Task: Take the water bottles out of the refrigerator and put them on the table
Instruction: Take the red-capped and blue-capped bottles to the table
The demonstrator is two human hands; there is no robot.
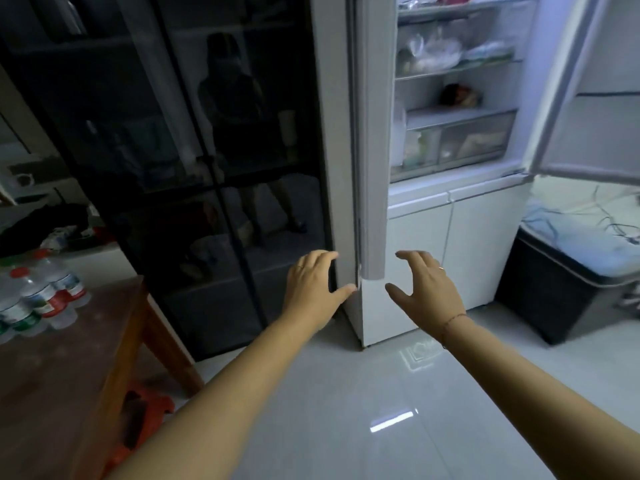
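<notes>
Red-capped water bottles [41, 296] stand on the wooden table [69, 382] at lower left. Centre frame, left hand [313, 285] and right hand [422, 289] hover empty, fingers spread, flanking the edge-on refrigerator door [372, 168], probably to swing it.

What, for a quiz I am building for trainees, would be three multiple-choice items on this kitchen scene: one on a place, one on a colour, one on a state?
1. The water bottles stand: A on a refrigerator shelf; B on the wooden table; C on the floor.
2. Their clearly seen caps are: A blue; B white; C red.
3. The left hand and right hand are: A both open and empty; B both gripping bottles; C both clenched fists.
Key: B, they cluster on the tabletop at left; C, two red caps show; A, the fingers are spread and hold nothing.
</notes>
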